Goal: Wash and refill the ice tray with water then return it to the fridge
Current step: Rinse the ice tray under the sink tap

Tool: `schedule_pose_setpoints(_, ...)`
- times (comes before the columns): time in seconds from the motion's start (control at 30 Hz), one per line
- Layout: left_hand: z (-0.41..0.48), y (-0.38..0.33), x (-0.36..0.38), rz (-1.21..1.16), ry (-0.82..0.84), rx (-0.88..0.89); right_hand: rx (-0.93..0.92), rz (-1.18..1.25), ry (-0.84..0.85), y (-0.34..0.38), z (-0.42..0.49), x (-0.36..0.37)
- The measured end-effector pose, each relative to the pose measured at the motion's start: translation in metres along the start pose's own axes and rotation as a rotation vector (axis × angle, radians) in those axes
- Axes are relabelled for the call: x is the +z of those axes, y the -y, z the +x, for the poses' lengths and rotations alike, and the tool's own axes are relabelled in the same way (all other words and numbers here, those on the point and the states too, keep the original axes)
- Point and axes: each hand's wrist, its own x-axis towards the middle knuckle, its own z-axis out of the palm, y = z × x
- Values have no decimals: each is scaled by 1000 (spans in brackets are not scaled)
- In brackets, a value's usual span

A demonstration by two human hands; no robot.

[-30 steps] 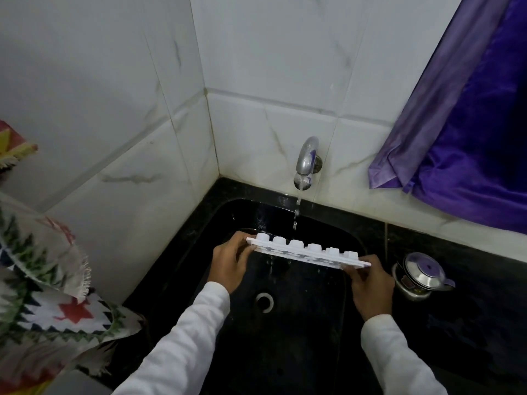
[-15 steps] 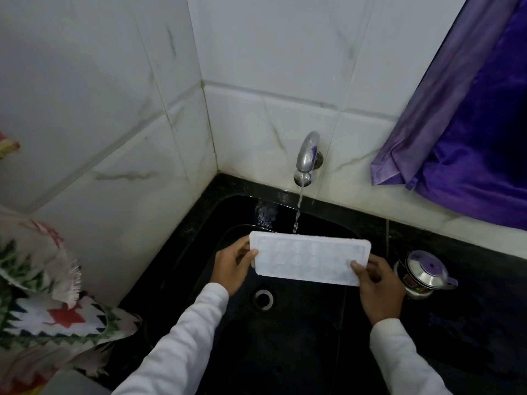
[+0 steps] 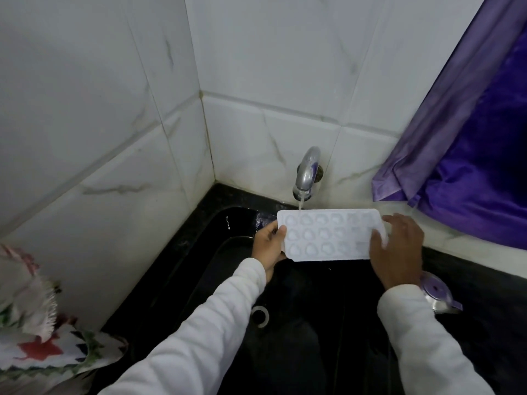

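A white ice tray (image 3: 328, 236) with several heart-shaped cells is held level over the black sink (image 3: 228, 229), cells facing up. My left hand (image 3: 268, 246) grips its left end. My right hand (image 3: 396, 249) grips its right end, thumb over the rim. Water runs from the chrome tap (image 3: 306, 172) on the back wall and lands in the tray's far left cells.
The sink drain (image 3: 261, 315) lies below the tray. A small steel pot with a purple lid (image 3: 436, 292) stands on the black counter to the right. A purple curtain (image 3: 470, 155) hangs at the right. A patterned cloth (image 3: 37, 332) lies at the left.
The tray was turned from cells-down to cells-up, then raised toward the tap. The water stream now lands in its cells. Both hands kept their hold on the ends.
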Motion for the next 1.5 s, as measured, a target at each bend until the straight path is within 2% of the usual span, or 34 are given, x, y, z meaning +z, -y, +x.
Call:
schedule_pose_setpoints(0.07,3,2,6,-5,-41,-2,-175,52,97,8,-6,11)
schedule_pose_setpoints(0.17,4,7,9,-32,-65,-32,-291,133,320,27,-14,25)
schedule_pose_setpoints(0.23,3,9,7,-45,-65,-41,-352,147,408,36,-16,33)
schedule_pose_setpoints(0.47,-3,14,2,-47,-33,-50,-507,55,531,56,-10,51)
schedule_pose_setpoints(0.67,-10,20,4,-59,-13,-60,-514,-118,653,59,-16,55)
schedule_pose_setpoints(0.9,-14,20,2,-83,28,-51,-391,-109,633,66,-26,51)
schedule_pose_setpoints(1.3,-11,16,-2,-77,-3,-37,-417,-79,687,69,-23,56)
schedule_pose_setpoints(1.5,-3,8,1,-89,-32,-40,-326,136,489,68,-32,55)
